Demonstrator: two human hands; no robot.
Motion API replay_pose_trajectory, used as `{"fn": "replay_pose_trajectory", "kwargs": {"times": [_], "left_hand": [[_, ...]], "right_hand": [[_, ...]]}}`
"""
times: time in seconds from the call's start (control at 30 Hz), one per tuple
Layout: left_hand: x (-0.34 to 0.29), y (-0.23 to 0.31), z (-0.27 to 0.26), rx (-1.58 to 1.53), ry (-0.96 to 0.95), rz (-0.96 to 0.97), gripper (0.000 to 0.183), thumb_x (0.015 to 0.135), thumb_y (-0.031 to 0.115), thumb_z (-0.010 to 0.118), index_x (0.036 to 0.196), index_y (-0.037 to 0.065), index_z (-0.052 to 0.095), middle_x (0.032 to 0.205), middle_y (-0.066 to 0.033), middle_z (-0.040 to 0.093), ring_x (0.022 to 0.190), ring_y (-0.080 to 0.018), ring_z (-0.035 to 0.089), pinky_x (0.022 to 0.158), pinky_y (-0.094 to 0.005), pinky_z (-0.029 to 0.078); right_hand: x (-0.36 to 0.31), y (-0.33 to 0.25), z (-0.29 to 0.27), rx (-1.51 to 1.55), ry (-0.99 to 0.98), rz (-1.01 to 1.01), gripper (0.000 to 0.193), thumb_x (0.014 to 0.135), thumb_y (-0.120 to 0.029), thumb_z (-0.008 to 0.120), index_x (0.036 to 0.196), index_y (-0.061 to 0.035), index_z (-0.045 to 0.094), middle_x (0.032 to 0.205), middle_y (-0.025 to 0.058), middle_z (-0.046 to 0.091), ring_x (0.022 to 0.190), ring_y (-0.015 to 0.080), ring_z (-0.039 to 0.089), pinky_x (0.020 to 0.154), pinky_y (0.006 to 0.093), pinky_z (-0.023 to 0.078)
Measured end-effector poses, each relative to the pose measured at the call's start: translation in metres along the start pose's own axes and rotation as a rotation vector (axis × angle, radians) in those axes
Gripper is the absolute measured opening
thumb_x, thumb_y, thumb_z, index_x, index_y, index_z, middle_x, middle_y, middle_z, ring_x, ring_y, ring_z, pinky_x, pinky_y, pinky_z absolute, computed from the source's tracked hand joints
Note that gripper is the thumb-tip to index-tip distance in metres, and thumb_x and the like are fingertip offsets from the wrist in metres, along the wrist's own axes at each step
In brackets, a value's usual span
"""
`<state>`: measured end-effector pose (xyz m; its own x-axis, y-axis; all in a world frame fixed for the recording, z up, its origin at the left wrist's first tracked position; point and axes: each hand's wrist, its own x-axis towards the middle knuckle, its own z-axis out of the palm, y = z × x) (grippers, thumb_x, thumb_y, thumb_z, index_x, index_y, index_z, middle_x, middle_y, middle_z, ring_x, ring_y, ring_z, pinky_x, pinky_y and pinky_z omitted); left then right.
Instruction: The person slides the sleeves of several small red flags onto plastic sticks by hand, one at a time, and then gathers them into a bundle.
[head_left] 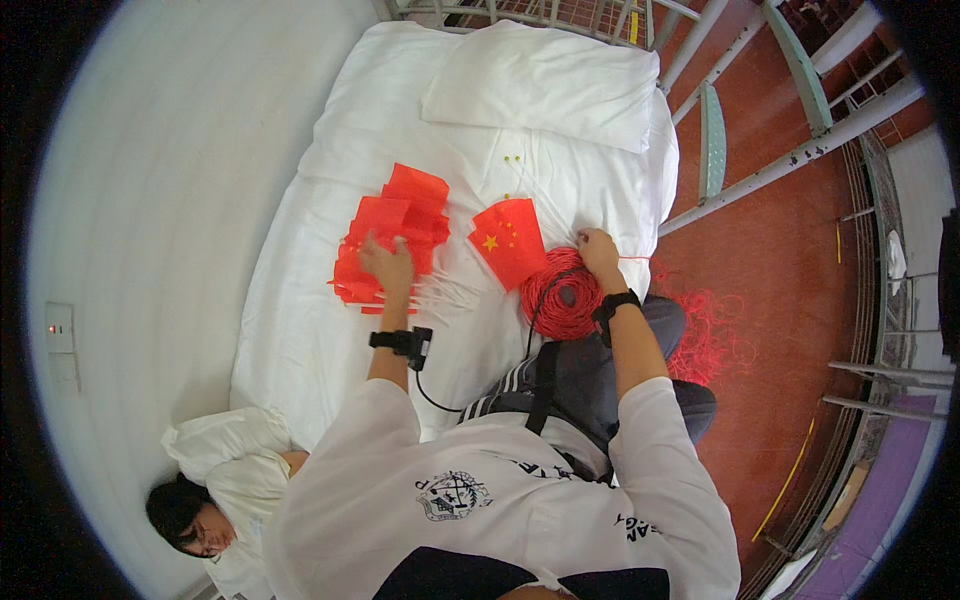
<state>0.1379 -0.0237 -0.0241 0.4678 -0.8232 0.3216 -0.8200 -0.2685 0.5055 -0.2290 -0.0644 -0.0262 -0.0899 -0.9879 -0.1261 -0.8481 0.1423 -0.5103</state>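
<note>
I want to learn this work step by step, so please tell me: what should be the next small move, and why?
Probably best: pick one from the flag pile with the left hand. That hand is over the pile, the right hand is at the red coil, and a single flag lies between pile and coil.

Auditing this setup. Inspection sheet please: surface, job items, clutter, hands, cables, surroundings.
Surface: white bedding, rumpled
Job items: red flag pile; separate star-marked flag; red cord coil
Clutter: white pillow; tangled red strands right of the bedding
Hands: left hand at the flag pile; right hand beside the coil; both grips unclear
Cables: black cable from the left wrist device; second black cable across the coil
Surroundings: white wall; metal ladder; reddish floor; another person, lower left
</note>
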Motion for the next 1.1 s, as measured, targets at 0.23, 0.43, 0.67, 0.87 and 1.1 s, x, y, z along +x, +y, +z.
{"fn": "replay_pose_trajectory", "kwargs": {"times": [0.23,0.43,0.67,0.87,1.1], "left_hand": [[-0.050,0.087,0.034,-0.397,-0.528,-0.319,0.040,0.075,0.020,0.062,0.103,-0.006,0.049,0.095,-0.0182,0.058,0.079,-0.0243,0.058,0.069,-0.0345,0.047],[-0.036,0.055,0.071,-0.745,-0.615,-0.436,0.027,0.072,0.016,0.066,0.085,-0.005,0.057,0.066,-0.0079,0.058,0.065,-0.0162,0.056,0.056,-0.0321,0.043],[-0.005,0.144,-0.004,-0.730,-0.601,0.144,0.025,0.085,0.023,0.051,0.087,-0.002,0.052,0.068,-0.0105,0.052,0.065,-0.0157,0.052,0.058,-0.0283,0.040],[-0.035,0.221,-0.043,-0.791,-0.854,0.216,0.040,0.092,0.031,0.040,0.111,-0.003,0.048,0.097,-0.0092,0.053,0.091,-0.0137,0.049,0.083,-0.0257,0.038],[-0.063,0.242,-0.031,-0.945,-0.947,0.331,0.037,0.092,0.028,0.040,0.104,-0.004,0.053,0.087,-0.0052,0.055,0.082,-0.0116,0.048,0.076,-0.0250,0.040]], "right_hand": [[-0.005,-0.004,-0.011,-0.269,-0.018,-0.093,0.016,0.073,-0.016,0.052,0.081,-0.0060,0.061,0.087,0.0119,0.061,0.081,0.0289,0.058,0.071,0.0387,0.045],[-0.008,-0.012,-0.010,-0.130,0.252,-0.027,0.012,0.079,-0.015,0.050,0.080,-0.0032,0.054,0.082,0.0139,0.058,0.077,0.0296,0.058,0.065,0.0426,0.045],[-0.034,-0.019,-0.072,0.312,0.500,-0.048,0.017,0.079,-0.003,0.052,0.094,0.0028,0.046,0.075,0.0178,0.055,0.065,0.0300,0.057,0.059,0.0359,0.046],[-0.084,-0.043,-0.137,1.226,0.496,-0.113,0.007,0.087,-0.007,0.048,0.091,-0.0013,0.046,0.090,0.0115,0.058,0.075,0.0170,0.060,0.065,0.0268,0.048],[-0.109,-0.053,-0.147,1.438,0.530,-0.033,0.010,0.087,-0.009,0.050,0.090,-0.0002,0.046,0.089,0.0152,0.059,0.075,0.0190,0.060,0.070,0.0290,0.050]]}}
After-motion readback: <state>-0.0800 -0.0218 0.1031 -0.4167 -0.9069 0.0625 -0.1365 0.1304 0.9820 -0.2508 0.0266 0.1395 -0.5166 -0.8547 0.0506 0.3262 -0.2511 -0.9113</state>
